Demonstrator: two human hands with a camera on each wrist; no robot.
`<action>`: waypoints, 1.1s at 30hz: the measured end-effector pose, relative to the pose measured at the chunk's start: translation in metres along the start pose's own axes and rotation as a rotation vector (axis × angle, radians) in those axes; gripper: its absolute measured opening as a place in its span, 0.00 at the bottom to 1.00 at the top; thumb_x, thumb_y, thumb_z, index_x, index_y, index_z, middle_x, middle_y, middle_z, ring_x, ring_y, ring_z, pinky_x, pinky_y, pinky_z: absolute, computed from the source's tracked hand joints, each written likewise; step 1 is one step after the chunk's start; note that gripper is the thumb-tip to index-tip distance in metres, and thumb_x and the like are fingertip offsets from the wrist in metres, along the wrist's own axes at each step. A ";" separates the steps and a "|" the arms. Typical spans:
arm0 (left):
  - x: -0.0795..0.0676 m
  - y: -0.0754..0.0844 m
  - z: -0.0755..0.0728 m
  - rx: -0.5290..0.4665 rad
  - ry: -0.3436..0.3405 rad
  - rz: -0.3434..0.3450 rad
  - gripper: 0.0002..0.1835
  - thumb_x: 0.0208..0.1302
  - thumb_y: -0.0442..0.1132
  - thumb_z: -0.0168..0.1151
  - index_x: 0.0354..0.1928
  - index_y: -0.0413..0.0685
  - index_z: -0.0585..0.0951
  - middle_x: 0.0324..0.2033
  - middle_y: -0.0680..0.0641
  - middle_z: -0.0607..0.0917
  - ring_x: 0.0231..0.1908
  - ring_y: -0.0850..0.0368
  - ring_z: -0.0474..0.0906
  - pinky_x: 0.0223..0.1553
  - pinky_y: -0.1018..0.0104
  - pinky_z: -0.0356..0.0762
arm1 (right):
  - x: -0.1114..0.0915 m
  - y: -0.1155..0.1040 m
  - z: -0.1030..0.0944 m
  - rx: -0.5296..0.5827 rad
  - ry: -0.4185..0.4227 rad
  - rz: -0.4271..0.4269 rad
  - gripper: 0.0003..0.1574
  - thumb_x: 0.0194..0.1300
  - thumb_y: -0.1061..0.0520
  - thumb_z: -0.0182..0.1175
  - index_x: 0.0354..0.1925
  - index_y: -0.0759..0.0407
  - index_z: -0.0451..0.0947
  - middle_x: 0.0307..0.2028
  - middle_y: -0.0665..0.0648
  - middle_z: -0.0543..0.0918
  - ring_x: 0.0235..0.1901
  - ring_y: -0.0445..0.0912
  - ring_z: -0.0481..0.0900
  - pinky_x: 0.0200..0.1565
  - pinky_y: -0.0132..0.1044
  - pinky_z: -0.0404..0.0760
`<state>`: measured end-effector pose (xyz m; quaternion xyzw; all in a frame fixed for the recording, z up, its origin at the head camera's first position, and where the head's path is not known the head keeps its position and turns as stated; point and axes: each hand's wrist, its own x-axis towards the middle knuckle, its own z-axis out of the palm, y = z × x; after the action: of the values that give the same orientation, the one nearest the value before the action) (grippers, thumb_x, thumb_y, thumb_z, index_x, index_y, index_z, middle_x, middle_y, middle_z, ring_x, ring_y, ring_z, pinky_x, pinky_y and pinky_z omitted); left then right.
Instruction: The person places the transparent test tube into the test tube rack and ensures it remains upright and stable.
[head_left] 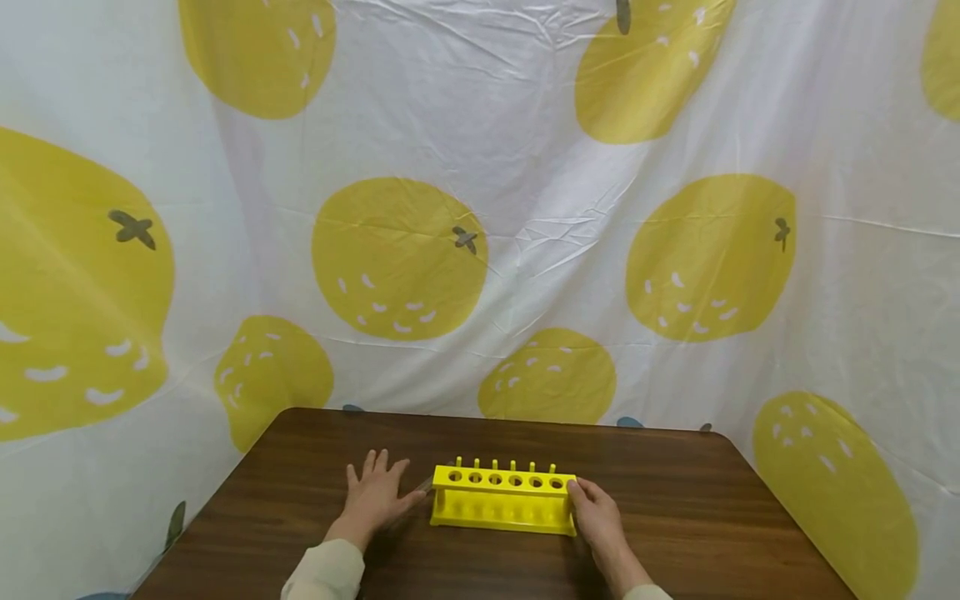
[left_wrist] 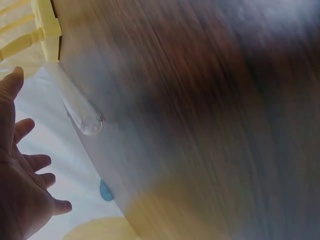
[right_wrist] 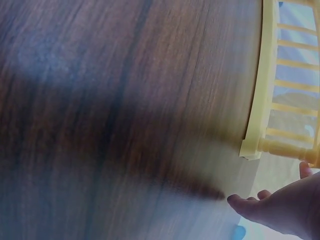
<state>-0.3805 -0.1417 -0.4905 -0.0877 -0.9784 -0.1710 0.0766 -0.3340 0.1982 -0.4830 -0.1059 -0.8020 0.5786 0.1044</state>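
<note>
We see a glossy, smooth plastic rack, a clear, shiny tube, a sheeny wood-grain surface and creased, satiny cloth.

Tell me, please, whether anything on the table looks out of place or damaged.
One thing: a clear, round-ended tube lies on the table by the left end of the yellow rack, rather than standing in one of its holes. The rack stands upright, with no visible damage.

Yellow rack cut off in L/R wrist pics, tube pt. hidden.
</note>
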 end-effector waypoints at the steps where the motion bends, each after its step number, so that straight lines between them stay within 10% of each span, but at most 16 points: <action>1: 0.001 0.001 0.000 -0.006 0.004 0.001 0.36 0.64 0.60 0.64 0.66 0.45 0.75 0.70 0.28 0.62 0.71 0.28 0.50 0.64 0.24 0.42 | 0.000 0.000 0.000 0.003 0.001 0.002 0.33 0.78 0.48 0.48 0.65 0.76 0.66 0.65 0.77 0.66 0.65 0.71 0.63 0.64 0.61 0.63; 33: 0.014 0.008 0.023 -0.015 0.057 -0.053 0.20 0.62 0.53 0.69 0.48 0.47 0.85 0.60 0.32 0.74 0.67 0.29 0.59 0.63 0.25 0.46 | -0.001 0.001 0.000 0.011 -0.015 -0.008 0.33 0.78 0.49 0.48 0.65 0.76 0.67 0.64 0.78 0.68 0.64 0.71 0.64 0.63 0.60 0.67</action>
<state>-0.3955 -0.1248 -0.5066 -0.0575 -0.9764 -0.1828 0.0995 -0.3325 0.1984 -0.4837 -0.0976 -0.7998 0.5835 0.1012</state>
